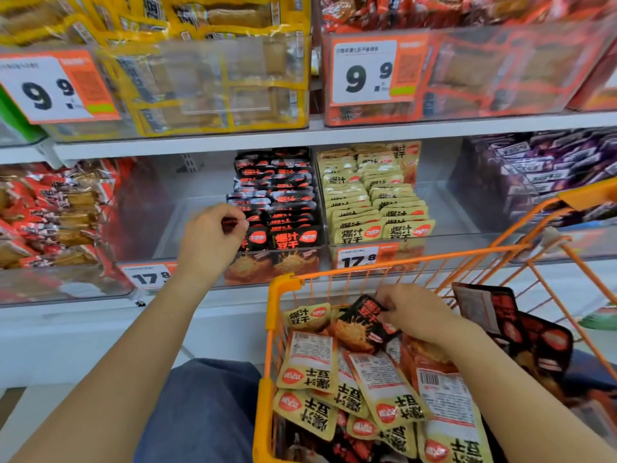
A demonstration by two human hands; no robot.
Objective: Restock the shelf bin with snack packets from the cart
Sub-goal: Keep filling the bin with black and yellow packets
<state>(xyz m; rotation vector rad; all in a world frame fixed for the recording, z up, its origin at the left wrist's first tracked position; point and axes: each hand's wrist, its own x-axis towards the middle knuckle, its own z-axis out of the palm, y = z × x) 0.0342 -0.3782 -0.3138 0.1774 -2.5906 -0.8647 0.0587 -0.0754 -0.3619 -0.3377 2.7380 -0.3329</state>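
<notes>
Cart [277, 329] packets look light, soft, slippery; right hand [417, 315] pinches 1 black packet [362, 324] by its edge, left hand [210, 238] another [230, 223].

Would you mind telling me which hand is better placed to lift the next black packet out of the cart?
Right. The right hand is already inside the orange cart, fingers on a black packet. The left hand is up at the shelf bin.

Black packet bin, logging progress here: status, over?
Left hand at black packet bin, pinching a packet into the rows. Right hand in orange cart, grip on another black packet. Nothing in the way.
</notes>
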